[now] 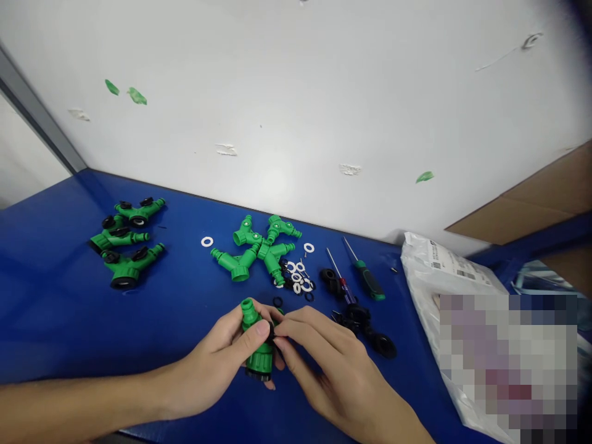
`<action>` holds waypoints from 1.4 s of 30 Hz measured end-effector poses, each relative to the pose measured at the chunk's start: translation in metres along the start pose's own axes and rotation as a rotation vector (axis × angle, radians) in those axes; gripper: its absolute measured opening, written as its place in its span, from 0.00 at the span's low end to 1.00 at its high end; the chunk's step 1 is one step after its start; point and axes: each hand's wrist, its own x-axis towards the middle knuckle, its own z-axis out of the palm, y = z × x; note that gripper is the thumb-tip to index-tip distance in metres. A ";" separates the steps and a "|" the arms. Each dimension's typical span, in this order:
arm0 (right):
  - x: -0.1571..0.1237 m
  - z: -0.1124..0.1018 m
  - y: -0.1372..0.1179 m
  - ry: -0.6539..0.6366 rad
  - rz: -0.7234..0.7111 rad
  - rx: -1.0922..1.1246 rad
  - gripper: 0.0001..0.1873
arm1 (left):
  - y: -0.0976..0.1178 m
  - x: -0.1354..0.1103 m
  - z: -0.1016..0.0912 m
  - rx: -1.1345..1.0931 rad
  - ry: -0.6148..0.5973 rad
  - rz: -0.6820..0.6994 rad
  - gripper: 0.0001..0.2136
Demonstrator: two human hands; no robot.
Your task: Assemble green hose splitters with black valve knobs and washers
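My left hand (222, 342) is wrapped round a green Y-shaped hose splitter (261, 357) with a black ring at its lower end, the thumb pressing on its side. My right hand (324, 351) is closed at the splitter's right side, its fingertips pinching a small black part (271, 331), partly hidden by the fingers. Just beyond the hands lie several green splitter bodies (239, 271) without black knobs. Beside these is a small pile of white ring washers (296, 277) mixed with black rings.
Several splitters with black knobs (127, 268) stand at the left of the blue table (185, 333). Two screwdrivers (370, 280) and loose black fittings (382, 344) lie to the right. A white plastic bag (425, 271) sits at far right, and a white wall (277, 92) rises behind.
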 end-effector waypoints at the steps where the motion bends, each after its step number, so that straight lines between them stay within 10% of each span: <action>1: 0.000 0.000 0.000 0.001 0.001 -0.002 0.06 | 0.000 0.000 0.000 0.009 -0.009 0.006 0.13; 31: 0.001 0.005 -0.001 -0.041 0.086 -0.012 0.11 | -0.005 0.000 -0.002 0.029 -0.021 0.016 0.14; 38: 0.000 -0.030 0.027 0.086 0.308 -0.176 0.08 | -0.007 0.002 -0.005 -0.001 -0.008 -0.021 0.15; 42: -0.005 -0.053 0.048 -0.238 0.447 -0.279 0.06 | -0.001 0.005 -0.006 -0.062 0.016 -0.040 0.12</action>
